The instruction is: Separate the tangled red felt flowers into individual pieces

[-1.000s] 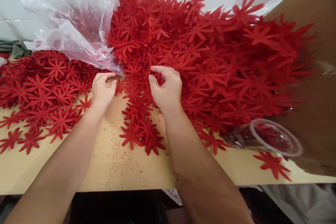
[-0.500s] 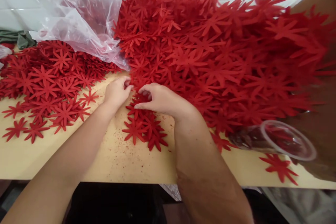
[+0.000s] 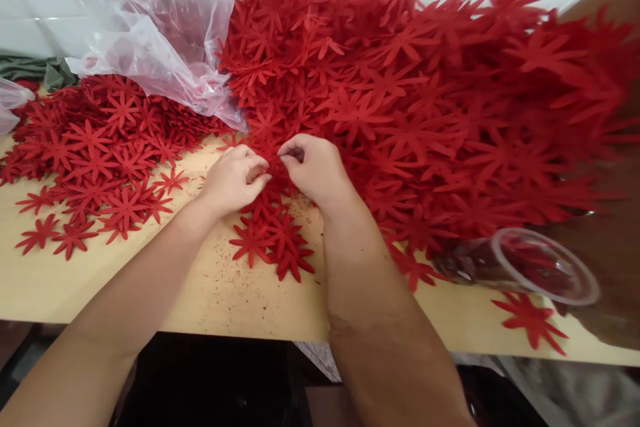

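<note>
**Your two hands meet, fingertip to fingertip nearly, over a trail of red flower shapes (image 3: 273, 240)**

The trail runs from the big heap (image 3: 425, 120) toward the near edge, in the middle of the scene; its far part lies under and between your hands, its near end just in front of them. Your left hand (image 3: 231, 180) comes in from the near left, back of the hand up, fingers curled and thumb drawn close to the forefinger. Your right hand (image 3: 317, 170) reaches in from the near right and bends left at the wrist, its thumb and forefinger almost together. You hold the tips of both hands just beside each other; whether either pinches a piece, I cannot tell.

Around them, the big heap fills the far right, and a lower pile (image 3: 105, 147) spreads to your left. A clear plastic bag (image 3: 155, 47) stands crumpled at the far left. On the right, a clear cup (image 3: 500, 260) lies on its side, a single red piece (image 3: 533, 321) near it.

Your tabletop (image 3: 235, 303) is pale yellow, sprinkled with reddish specks. Beyond stands a whitish wall (image 3: 30, 37); a brown panel (image 3: 600, 233) rises at the right.
</note>
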The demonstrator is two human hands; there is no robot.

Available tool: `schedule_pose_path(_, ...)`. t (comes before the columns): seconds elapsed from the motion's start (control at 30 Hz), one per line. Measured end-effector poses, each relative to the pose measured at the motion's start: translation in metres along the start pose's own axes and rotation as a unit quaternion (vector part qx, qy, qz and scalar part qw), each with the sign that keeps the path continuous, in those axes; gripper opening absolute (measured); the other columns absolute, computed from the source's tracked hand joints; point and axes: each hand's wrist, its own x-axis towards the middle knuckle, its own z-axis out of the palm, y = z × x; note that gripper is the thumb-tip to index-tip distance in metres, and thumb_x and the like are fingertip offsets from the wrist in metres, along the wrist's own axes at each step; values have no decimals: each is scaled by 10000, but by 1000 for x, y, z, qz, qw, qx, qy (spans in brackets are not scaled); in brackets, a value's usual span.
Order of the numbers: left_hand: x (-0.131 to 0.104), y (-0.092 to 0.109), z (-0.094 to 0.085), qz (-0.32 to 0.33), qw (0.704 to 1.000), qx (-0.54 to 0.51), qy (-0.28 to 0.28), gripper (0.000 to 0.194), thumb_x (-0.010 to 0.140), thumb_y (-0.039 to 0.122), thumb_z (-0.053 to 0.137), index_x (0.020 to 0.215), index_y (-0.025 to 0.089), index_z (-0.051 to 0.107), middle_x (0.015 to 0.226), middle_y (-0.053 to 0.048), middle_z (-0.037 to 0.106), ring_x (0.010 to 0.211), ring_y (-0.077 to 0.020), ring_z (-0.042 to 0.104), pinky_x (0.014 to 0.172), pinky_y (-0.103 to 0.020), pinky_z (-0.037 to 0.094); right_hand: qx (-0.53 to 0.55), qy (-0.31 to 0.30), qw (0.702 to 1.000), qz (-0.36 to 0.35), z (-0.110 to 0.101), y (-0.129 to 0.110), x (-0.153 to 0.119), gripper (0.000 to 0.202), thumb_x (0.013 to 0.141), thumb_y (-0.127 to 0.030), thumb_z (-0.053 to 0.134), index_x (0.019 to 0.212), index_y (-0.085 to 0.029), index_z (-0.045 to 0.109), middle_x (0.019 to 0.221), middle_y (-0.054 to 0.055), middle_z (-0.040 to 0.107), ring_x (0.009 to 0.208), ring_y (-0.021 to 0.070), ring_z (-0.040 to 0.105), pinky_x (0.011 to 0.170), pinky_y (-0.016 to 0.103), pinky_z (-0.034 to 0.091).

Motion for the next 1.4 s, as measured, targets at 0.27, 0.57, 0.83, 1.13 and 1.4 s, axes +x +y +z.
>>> schedule_pose_path(0.27,-2,0,6,15,991,22,-135,249,767,264,562,977,176,661,954,-81,632,902,-207,579,843,-350,451,-45,97,994,-24,-6,-2,2,119,698,-88,516,728,-160,606,776,48,570,713,164,543,758,341,454)
schedule_pose_path(0.57,8,-17,16,-202,944,-252,68,156,759,182,532,856,156,650,809,-30,673,730,-132,605,762,-290,482,-5,-16,997,-70,-9,-12,-6,168,725,-289,617,842,-170,634,849,48,611,779,166,554,746,326,446)
schedule_pose_path(0.83,9,-25,11,-124,966,-156,166,323,722,183,574,1041,143,606,1157,-107,544,1097,-198,517,934,-362,444,-229,-194,953,-36,-5,-7,-10,181,676,-182,647,853,-153,666,914,110,623,873,237,562,833,374,432)
schedule_pose_path(1.13,3,-8,10,-12,981,-111,160,226,774,205,534,975,163,629,1010,-68,580,980,-168,549,930,-357,435,59,-53,997,-26,-4,-1,1,171,803,-183,479,803,-159,649,855,54,692,818,163,617,834,300,462)
schedule_pose_path(1.4,3,3,21,-102,937,-329,65,302,765,251,591,1050,155,599,1029,-79,630,927,-138,591,869,-307,473,258,7,966,20,6,7,7,71,739,-201,539,777,-178,594,807,20,681,776,149,622,846,353,489)
